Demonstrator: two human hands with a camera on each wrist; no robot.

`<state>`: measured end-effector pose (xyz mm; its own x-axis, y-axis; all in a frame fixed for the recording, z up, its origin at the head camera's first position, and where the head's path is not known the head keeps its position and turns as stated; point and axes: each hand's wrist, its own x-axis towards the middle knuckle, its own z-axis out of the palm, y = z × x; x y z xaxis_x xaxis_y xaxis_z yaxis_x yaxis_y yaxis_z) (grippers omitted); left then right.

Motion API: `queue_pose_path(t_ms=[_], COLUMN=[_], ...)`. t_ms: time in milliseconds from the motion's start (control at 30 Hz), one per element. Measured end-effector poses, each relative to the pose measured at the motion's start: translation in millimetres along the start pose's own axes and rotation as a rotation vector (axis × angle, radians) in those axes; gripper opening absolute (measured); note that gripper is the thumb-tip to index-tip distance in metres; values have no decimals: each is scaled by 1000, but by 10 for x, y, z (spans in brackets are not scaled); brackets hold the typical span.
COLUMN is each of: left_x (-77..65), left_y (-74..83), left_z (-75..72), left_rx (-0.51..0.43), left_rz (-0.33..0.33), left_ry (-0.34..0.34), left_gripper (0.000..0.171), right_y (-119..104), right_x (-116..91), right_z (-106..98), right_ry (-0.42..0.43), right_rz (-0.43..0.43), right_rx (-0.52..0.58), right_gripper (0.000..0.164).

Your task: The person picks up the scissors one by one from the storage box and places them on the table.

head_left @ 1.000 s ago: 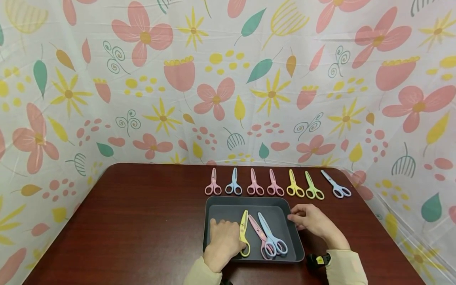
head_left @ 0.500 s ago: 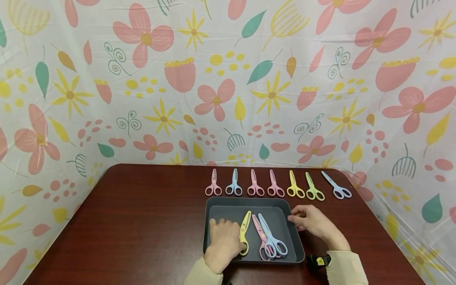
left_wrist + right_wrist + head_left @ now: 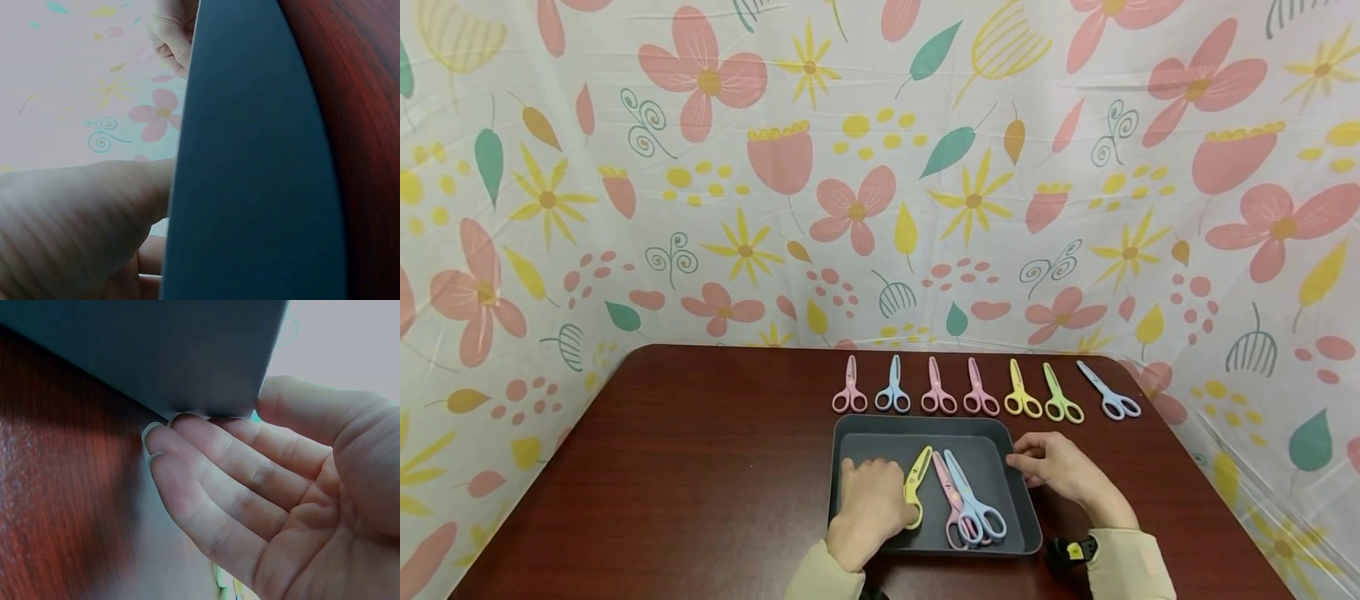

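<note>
A dark grey tray (image 3: 925,423) sits on the table with yellow scissors (image 3: 917,475), pink scissors (image 3: 946,485) and light blue scissors (image 3: 966,492) inside. The blue pair partly overlaps the pink pair. My left hand (image 3: 871,504) is inside the tray at its left and grips the yellow scissors by the handle; the hand covers part of it. In the left wrist view, the tray wall (image 3: 256,156) hides the fingertips. My right hand (image 3: 1060,468) holds the tray's right side, thumb at the rim and fingers (image 3: 219,450) against the outer wall and corner.
Behind the tray, several scissors lie in a row with blades pointing away, including a blue pair (image 3: 892,392), a yellow pair (image 3: 1019,396) and a green pair (image 3: 1060,400). A pale blue pair (image 3: 1108,396) lies slanted at the right end. A flowered curtain (image 3: 850,167) surrounds the brown table (image 3: 700,467).
The yellow scissors have turned, their tip swinging rightward, as the left hand stays around the handle. The pink scissors have shifted slightly right, nearer the blue pair. The right hand has not moved.
</note>
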<state>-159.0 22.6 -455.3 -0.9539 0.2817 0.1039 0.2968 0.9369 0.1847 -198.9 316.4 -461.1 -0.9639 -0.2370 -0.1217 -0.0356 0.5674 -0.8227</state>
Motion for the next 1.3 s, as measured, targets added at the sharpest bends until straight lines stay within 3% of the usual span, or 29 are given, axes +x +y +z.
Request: queue_pose_path(t_ms=[233, 500, 633, 833, 1000, 1300], left_x=[23, 29, 48, 76, 89, 110], left_y=[-49, -115, -135, -175, -193, -260], left_z=[-36, -128, -179, -214, -239, -276], left_rx=[-56, -78, -116, -137, -189, -239], left_rz=[-8, -6, 3, 18, 2, -26], left_ry=[11, 71, 133, 292, 386, 436], left_gripper=[39, 37, 36, 39, 33, 28], right_y=[-7, 7, -1, -9, -34, -42], right_x=[-4, 7, -1, -13, -24, -25], right_z=[-1, 8, 2, -3, -5, 1], right_ry=[2, 0, 2, 6, 18, 16], right_rz=[13, 2, 6, 4, 17, 29], right_rx=[-10, 0, -10, -28, -46, -33], right_gripper=[19, 18, 20, 20, 21, 20])
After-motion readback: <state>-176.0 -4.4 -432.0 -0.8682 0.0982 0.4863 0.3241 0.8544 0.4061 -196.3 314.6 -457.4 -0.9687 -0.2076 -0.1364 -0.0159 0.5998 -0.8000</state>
